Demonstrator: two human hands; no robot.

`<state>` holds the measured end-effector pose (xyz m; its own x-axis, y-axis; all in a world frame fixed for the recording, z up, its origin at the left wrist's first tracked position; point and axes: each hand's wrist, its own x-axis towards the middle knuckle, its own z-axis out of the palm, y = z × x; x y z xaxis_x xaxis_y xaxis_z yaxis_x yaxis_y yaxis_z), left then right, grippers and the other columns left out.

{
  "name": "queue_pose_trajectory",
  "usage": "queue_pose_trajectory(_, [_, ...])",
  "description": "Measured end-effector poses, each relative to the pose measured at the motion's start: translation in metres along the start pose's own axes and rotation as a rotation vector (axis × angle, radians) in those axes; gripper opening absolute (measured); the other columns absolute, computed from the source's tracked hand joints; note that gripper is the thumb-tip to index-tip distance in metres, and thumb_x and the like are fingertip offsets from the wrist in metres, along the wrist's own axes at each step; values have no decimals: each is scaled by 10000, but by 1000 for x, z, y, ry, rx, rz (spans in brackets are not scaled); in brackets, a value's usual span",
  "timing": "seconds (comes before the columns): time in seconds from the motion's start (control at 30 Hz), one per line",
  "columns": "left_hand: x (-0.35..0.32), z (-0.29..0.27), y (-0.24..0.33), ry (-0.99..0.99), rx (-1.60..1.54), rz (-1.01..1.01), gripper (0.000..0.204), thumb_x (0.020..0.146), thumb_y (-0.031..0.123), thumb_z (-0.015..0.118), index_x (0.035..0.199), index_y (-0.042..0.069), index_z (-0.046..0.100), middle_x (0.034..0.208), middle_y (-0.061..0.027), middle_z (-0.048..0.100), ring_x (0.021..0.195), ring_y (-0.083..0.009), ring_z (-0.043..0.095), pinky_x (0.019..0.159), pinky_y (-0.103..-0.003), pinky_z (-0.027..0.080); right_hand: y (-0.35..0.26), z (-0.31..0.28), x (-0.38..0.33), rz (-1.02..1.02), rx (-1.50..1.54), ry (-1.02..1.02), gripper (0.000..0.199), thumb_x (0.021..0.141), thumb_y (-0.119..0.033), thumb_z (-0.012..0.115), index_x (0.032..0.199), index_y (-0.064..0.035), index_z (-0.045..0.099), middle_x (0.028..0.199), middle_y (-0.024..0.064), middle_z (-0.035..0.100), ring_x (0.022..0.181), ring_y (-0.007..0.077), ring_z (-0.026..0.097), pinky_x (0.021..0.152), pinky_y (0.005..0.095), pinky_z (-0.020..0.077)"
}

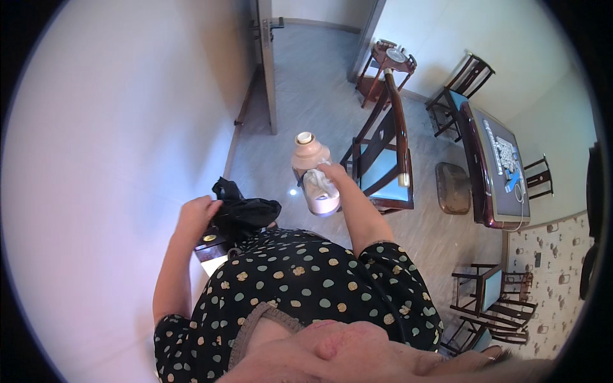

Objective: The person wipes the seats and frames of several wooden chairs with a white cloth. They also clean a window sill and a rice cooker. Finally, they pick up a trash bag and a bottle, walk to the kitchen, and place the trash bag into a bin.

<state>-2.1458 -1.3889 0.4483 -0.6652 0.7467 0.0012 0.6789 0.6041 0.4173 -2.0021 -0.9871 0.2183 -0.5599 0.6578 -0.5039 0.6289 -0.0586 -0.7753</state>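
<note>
My left hand (pixel 195 216) is closed on the gathered edge of a black plastic bag (pixel 250 214), which hangs crumpled in front of my body at the left. My right hand (pixel 333 173) grips a pale pink thermos flask (pixel 310 153) at its side, held upright out ahead of me. A crumpled white cloth or tissue (pixel 318 182) is pressed between that hand and the flask. The flask's light stopper (pixel 304 137) sits in its neck. Whether the bag contains anything cannot be made out.
A dark wooden chair (pixel 383 169) with a blue seat stands just right of the flask. Farther right is a mahjong table (pixel 501 166) with tiles, near a brown stool (pixel 453 188). An open door (pixel 266 70) and white wall (pixel 128 127) flank the left; a small wooden stand (pixel 383 70) is beyond.
</note>
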Motion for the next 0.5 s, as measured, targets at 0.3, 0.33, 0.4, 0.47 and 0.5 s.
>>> queue_pose_trajectory(0.3, [314, 116, 43, -275, 120, 386, 366, 904, 376, 539, 777, 39, 603, 747, -191, 631, 748, -390, 608, 657, -462, 473, -114, -76, 188, 28, 50, 246, 567, 705, -429, 628, 909, 98, 666, 881, 242, 666, 835, 312, 658, 735, 381, 489])
queue_pose_trajectory(0.33, [358, 136, 68, -349, 115, 424, 371, 907, 379, 532, 779, 39, 605, 753, -191, 635, 755, -390, 611, 661, -463, 476, -99, -108, 228, 49, 82, 248, 583, 711, -441, 626, 959, 86, 664, 936, 245, 666, 879, 327, 657, 775, 392, 485])
queue_pose_trajectory(0.4, [424, 153, 77, -467, 171, 357, 382, 913, 385, 518, 782, 39, 610, 764, -191, 643, 768, -389, 618, 669, -464, 482, -138, -114, 266, 55, 21, 159, 585, 714, -448, 626, 999, 62, 663, 981, 235, 664, 915, 330, 652, 794, 392, 484])
queue_pose_trajectory(0.47, [498, 181, 97, -488, 206, 430, 380, 910, 393, 517, 807, 44, 625, 783, -195, 648, 786, -389, 623, 684, -468, 486, -157, -143, 318, 67, -13, 178, 585, 717, -456, 624, 1028, 37, 663, 1014, 224, 663, 949, 330, 644, 815, 391, 481])
queue_pose_trajectory(0.5, [536, 196, 113, -500, 216, 483, 380, 909, 397, 516, 819, 47, 632, 793, -197, 650, 795, -388, 625, 692, -470, 488, -157, -158, 349, 74, -20, 224, 583, 719, -461, 621, 1038, 25, 663, 1026, 219, 662, 966, 329, 640, 828, 391, 479])
